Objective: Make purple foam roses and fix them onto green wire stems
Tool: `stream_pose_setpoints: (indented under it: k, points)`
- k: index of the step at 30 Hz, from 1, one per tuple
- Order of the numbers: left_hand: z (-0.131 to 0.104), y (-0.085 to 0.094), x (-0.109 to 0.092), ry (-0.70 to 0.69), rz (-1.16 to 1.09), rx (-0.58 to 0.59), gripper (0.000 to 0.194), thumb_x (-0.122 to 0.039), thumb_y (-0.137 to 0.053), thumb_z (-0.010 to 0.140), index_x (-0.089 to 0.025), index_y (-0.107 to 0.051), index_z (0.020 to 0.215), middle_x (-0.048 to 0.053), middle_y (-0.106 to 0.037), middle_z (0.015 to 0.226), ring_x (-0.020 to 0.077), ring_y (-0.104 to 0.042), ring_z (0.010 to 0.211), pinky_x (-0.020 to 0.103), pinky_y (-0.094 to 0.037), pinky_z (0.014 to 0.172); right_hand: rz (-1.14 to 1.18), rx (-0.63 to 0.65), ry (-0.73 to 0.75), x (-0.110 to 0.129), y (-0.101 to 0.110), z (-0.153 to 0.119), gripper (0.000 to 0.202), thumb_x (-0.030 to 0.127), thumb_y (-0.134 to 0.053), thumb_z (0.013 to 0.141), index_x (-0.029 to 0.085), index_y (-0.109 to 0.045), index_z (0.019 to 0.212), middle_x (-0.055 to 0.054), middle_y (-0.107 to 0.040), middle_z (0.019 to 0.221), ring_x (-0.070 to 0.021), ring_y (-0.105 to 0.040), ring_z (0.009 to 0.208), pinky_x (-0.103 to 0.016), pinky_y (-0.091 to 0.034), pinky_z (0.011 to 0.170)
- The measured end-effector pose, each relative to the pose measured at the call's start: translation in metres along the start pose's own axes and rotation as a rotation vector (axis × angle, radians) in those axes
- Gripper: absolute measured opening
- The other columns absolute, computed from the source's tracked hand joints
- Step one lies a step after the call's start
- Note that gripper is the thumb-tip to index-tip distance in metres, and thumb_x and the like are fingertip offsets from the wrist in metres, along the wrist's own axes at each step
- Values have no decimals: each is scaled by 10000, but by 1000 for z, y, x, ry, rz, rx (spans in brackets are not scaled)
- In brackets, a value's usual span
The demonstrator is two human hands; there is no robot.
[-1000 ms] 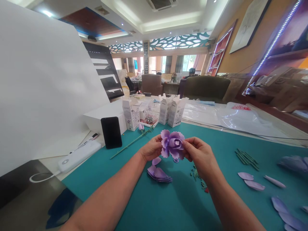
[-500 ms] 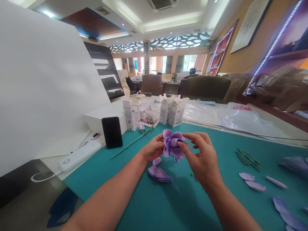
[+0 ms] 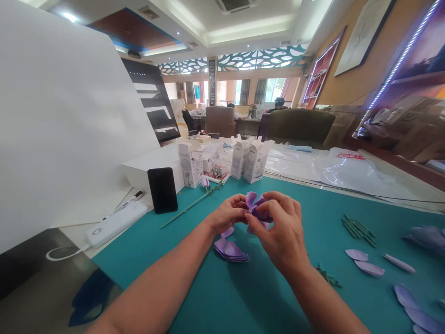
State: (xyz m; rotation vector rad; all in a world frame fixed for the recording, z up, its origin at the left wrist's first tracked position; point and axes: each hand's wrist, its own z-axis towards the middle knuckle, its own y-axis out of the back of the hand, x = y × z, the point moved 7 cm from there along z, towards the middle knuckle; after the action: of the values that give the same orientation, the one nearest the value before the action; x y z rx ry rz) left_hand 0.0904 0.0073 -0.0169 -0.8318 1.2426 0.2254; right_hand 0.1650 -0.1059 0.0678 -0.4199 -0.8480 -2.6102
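Two hands work closely: the left hand's [image 3: 227,215] thumb and forefinger pinch a purple flower [image 3: 259,213], while the right hand's [image 3: 285,229] fingers curl around it, beyond and right of the petal stack [image 3: 231,250]. Petal adjustment seems underway, calling for light, steady pressure. Fingers hide the flower's centre; green pieces [image 3: 329,276], right of the stack, are partly covered.

I am angling the bare left forearm [image 3: 163,278] and bare right forearm [image 3: 323,290] inward. My left hand [image 3: 227,214] is pinching thumb against fingers; my right hand [image 3: 283,225] is arching, bent fingers opposing its thumb, close beside the left fingertips.
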Motion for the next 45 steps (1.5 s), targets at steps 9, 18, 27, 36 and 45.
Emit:
stream_pose_setpoints:
  k: [9, 18, 27, 36, 45]
  points:
    - [-2, 0, 1, 1, 4, 0, 414, -160, -774, 563, -159, -572, 925, -8, -618, 727, 111, -587, 610, 240, -463, 595, 8, 45, -12, -5, -3, -1, 100, 297, -625, 761, 225, -568, 720, -74, -583, 1039, -262, -471, 1000, -422, -430, 804]
    - [3, 16, -4, -27, -148, -97, 430, -144, -784, 550, -166, -624, 948, -2, -644, 737, 91, -576, 592, 215, -439, 581, 50, -39, 83, -6, 13, 6, 143, 356, -631, 792, 240, -616, 874, -67, -568, 969, -231, -504, 923, -380, -444, 764]
    - [7, 30, -4, -67, -200, -137, 373, -109, -740, 570, -188, -626, 916, -8, -645, 734, 111, -582, 618, 246, -477, 597, -26, 22, 290, 2, -2, -2, 128, 307, -631, 812, 211, -650, 894, -59, -578, 840, -196, -487, 788, -329, -437, 684]
    - [8, 28, -2, -50, -204, -123, 372, -75, -723, 552, -184, -637, 897, -15, -637, 715, 99, -572, 596, 235, -461, 589, -23, 52, 296, 1, -4, -2, 74, 256, -602, 840, 218, -665, 841, -51, -585, 795, -180, -492, 757, -320, -422, 674]
    - [5, 25, -5, -63, -213, -131, 379, -82, -751, 524, -178, -636, 872, -19, -632, 686, 95, -568, 575, 214, -450, 551, 14, 36, 287, 3, -2, -2, 67, 254, -611, 834, 213, -663, 845, -47, -595, 793, -176, -504, 743, -324, -435, 679]
